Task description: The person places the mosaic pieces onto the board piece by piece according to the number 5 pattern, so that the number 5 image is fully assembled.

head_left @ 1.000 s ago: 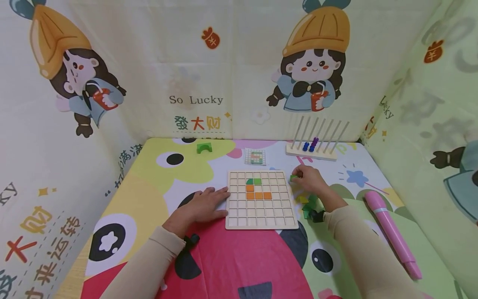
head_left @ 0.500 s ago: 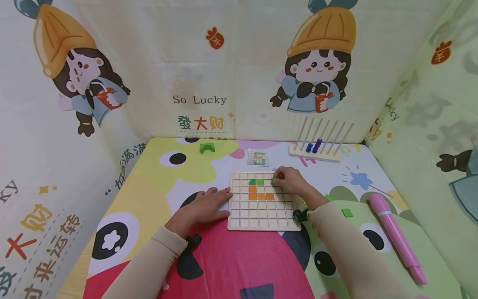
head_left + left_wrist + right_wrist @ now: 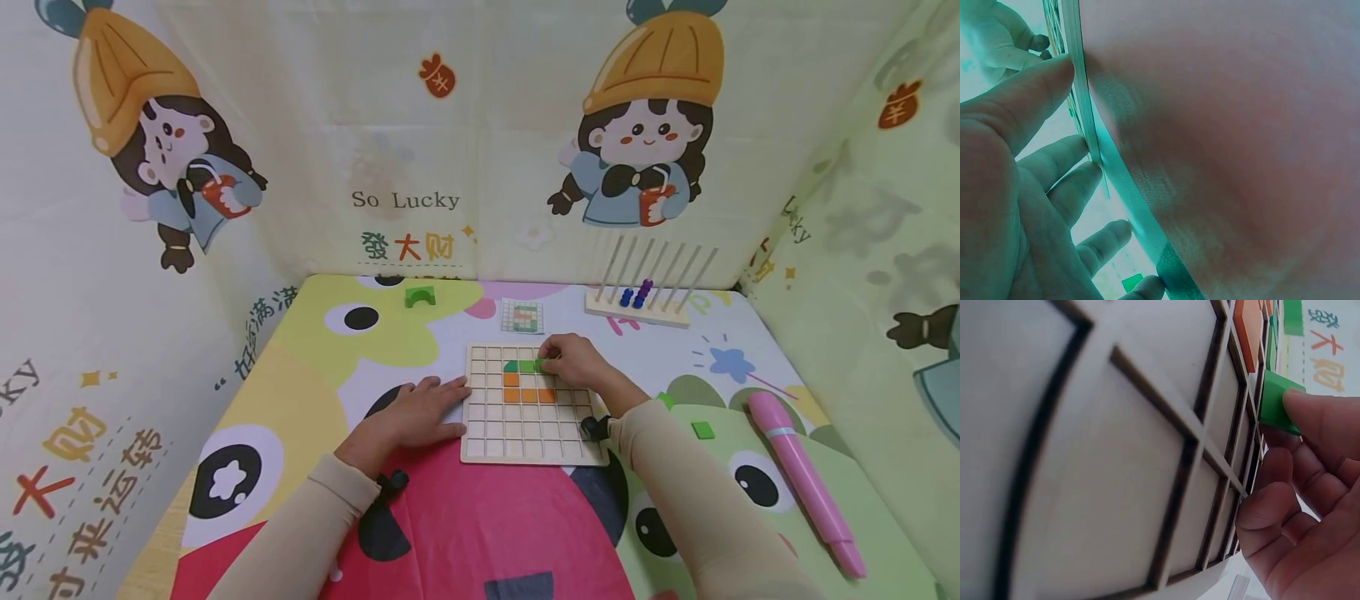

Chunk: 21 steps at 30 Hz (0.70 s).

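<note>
Both hands are at the wooden grid board, set well apart on either side of it. With its thumb and a finger, the right hand pinches a green tile at the upper right part of the grid; whether the tile is seated in a square cannot be told. Spread fingers of the left hand touch the board's left edge, and that hand grips nothing. On the board, next to the pinched tile, lies a light green square, with a dark green piece on its left. Below that piece sits an orange square, above a row of three orange tiles. Behind the board lie a small printed grid card and, farther left, a green arch block. At the back right stands a peg rack with blue and purple beads on it. Beside the right sleeve lies a loose green tile, and a pink pen is farther right on the patterned tablecloth.
</note>
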Each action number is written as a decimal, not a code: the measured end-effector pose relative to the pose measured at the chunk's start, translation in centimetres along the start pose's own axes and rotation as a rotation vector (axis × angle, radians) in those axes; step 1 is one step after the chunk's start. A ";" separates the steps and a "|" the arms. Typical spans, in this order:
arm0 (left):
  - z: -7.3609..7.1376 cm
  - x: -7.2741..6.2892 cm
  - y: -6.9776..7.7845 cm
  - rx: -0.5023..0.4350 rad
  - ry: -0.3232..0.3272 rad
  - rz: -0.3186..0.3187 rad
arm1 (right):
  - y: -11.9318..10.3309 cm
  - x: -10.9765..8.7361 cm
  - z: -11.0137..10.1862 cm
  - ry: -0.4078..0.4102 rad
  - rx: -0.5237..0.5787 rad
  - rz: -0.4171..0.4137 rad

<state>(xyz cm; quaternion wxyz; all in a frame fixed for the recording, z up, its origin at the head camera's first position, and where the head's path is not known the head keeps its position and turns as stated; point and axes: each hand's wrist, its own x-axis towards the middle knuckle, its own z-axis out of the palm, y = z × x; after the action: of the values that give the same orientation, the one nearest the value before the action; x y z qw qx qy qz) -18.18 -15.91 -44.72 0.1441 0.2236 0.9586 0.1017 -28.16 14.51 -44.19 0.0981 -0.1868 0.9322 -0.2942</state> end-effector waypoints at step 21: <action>0.2 0.0 0.0 0.005 0.006 -0.013 | 0.0 -0.2 -0.3 -0.015 -0.130 0.007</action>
<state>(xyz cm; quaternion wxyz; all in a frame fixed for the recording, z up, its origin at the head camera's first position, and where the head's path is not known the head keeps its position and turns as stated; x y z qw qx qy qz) -18.16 -15.87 -44.89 0.1414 0.2176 0.9607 0.0990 -28.07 14.74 -43.96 0.0936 -0.1914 0.9493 -0.2312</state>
